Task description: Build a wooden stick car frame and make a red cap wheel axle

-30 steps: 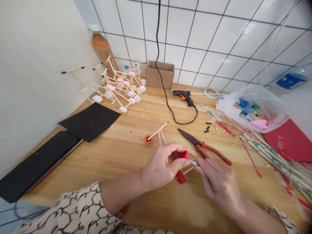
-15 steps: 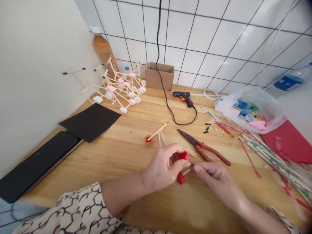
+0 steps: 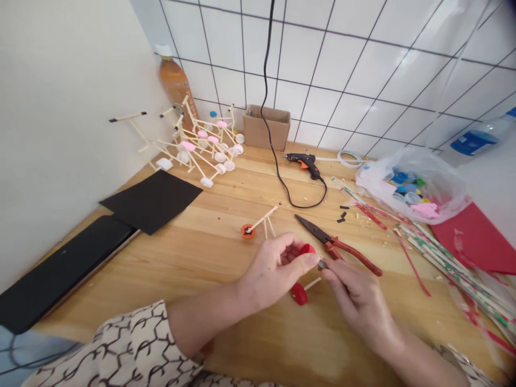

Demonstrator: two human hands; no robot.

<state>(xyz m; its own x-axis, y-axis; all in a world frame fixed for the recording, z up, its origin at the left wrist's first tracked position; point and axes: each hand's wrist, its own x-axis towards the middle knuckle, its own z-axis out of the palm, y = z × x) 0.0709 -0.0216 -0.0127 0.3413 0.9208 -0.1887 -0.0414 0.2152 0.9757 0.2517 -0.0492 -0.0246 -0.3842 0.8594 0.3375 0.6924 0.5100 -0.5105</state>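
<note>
Red cap point(image 3: 307, 249) sits between fingers point(image 3: 299, 266), blue label point(image 3: 473, 143) blurred.

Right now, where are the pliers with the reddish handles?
In the head view, the pliers lie on the wooden table just right of centre, beyond the right hand, with the black glue gun farther back.

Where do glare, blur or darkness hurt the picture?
Head view: pale glare on upper-right wall tiles; head view: right hand soft, small grey tip at its fingers too blurred to identify; head view: dark corner, top right.
</note>
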